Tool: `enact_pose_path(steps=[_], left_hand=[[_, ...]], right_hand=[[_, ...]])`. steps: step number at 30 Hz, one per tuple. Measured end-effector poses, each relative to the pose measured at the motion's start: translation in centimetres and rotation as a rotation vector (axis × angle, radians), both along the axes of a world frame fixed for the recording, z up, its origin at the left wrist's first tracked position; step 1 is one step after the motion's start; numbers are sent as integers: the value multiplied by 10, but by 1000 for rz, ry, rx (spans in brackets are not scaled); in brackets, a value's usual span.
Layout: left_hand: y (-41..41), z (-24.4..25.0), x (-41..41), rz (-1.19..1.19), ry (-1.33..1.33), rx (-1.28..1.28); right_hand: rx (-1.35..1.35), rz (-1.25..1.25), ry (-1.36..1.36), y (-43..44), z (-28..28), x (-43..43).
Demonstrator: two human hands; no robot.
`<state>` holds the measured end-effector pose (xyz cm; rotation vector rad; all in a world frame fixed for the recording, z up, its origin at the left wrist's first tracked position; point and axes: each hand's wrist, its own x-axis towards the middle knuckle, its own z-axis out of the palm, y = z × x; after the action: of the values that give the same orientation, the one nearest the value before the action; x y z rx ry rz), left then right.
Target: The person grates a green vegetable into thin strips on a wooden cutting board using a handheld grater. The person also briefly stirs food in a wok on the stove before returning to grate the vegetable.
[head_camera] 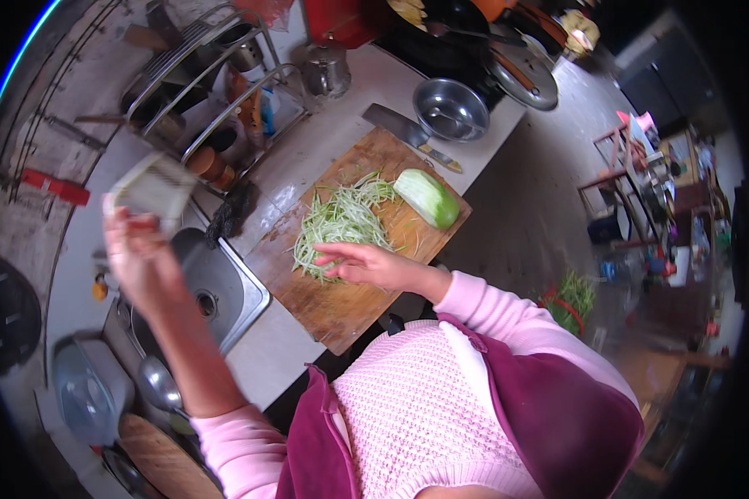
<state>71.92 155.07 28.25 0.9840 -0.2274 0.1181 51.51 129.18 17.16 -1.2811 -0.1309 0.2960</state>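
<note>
My left hand, blurred, is raised over the sink's far corner with its fingers on the rim of a pale plastic basket, also blurred. My right hand holds nothing; its fingers are spread at the near edge of a heap of pale green vegetable shreds. Whether the fingertips touch the shreds is hard to tell. The heap lies on a worn wooden cutting board. A partly peeled green gourd or radish, cut at one end, rests on the board's right part.
Beyond the board lie a cleaver and a steel bowl. A steel sink is set into the counter at left, with a dark scrubber by its edge. A wire rack stands behind. A wok sits at the back.
</note>
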Motion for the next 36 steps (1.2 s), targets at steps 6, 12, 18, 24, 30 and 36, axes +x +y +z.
enact_pose_path(steps=[6, 12, 18, 24, 30, 36], left_hand=[[-98, -22, -147, 316, 62, -248], [-198, -50, -252, 422, 158, -570], [-261, -72, -301, 291, 126, -775], [-332, -99, -320, 126, 336, -569], [-376, -114, -309, -125, 435, -545], [-387, -164, -289, -362, 613, -20]], right_hand=[[143, 393, 29, -39, 15, 1], [422, 290, 47, -73, 34, -39], [694, 218, 279, -109, 31, -60], [736, 181, 341, -145, 33, -46], [675, 208, 271, -212, 21, -38], [626, 71, 334, -278, -14, -36]])
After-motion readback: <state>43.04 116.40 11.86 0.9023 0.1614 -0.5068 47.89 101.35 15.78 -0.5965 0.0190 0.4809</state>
